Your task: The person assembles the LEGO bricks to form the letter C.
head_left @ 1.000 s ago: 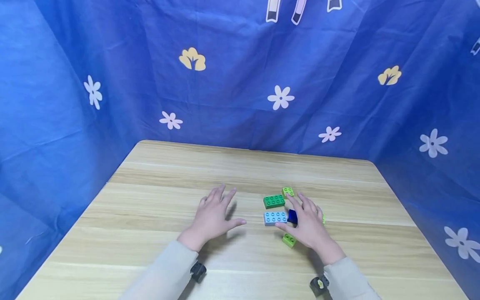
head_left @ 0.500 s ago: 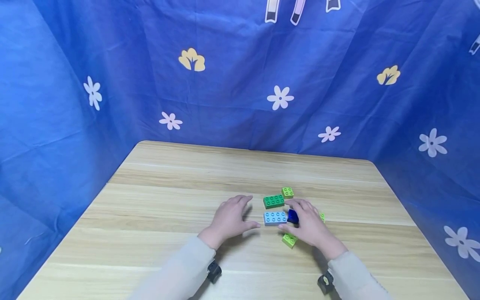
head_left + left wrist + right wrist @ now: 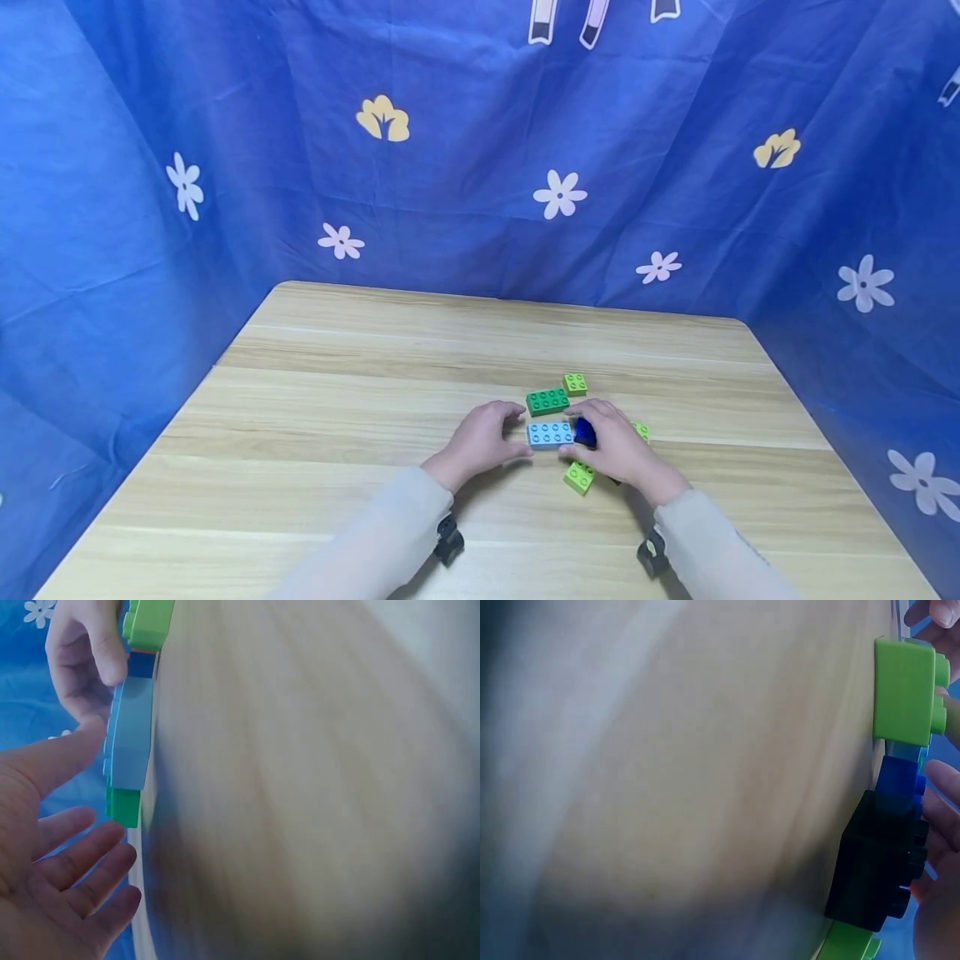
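A light blue toy brick with studs up lies on the table between the hands. My left hand is spread around its left end, thumb and fingers apart and nothing gripped. My right hand arches over a dark blue brick, with thumb and fingertips close to the light blue brick's right end. A black brick shows in the right wrist view, mostly hidden under the right hand in the head view. Just behind the light blue brick is a green brick.
A small lime brick sits at the back, another lime brick in front by the right thumb. A third lime brick peeks out right of the right hand. Blue patterned cloth encloses the wooden table.
My left hand has moved right, up to the light blue brick, its fingers drawing in. My right hand's fingers have curved in a little over the dark blue brick. The bricks have stayed put.
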Motion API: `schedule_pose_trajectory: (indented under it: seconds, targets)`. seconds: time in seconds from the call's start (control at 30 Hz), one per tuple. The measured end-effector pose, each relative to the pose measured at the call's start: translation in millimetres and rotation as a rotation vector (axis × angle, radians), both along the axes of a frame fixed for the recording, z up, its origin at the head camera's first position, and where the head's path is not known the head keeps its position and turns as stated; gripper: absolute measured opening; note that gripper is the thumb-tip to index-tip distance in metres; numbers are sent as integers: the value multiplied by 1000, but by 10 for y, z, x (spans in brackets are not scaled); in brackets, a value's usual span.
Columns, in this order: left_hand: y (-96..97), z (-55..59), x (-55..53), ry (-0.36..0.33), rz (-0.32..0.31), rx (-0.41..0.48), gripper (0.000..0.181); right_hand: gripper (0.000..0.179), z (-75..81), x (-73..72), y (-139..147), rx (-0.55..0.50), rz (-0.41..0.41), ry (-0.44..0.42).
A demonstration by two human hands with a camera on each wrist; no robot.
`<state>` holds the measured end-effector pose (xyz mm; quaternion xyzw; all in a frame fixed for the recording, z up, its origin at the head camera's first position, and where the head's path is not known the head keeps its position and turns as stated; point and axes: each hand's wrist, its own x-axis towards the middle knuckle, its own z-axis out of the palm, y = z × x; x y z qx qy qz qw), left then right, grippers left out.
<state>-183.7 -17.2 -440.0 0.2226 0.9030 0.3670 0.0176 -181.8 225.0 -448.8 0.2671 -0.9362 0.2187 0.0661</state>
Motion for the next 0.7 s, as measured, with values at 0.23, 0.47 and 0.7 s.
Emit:
schedule_pose_trajectory:
  seconds: [0.23,0.47,0.7]
  targets:
    - [80,-48,-28,6,-11,22,56,49,0,-29,-3,13,9,-31]
    - [129,-88,-66,32,-12,2,46,40,11,-45,-24,20,24,-38]
    - [128,-96,-76,35,-6,-8,38,36,13,-67,-37,31,26,-54]
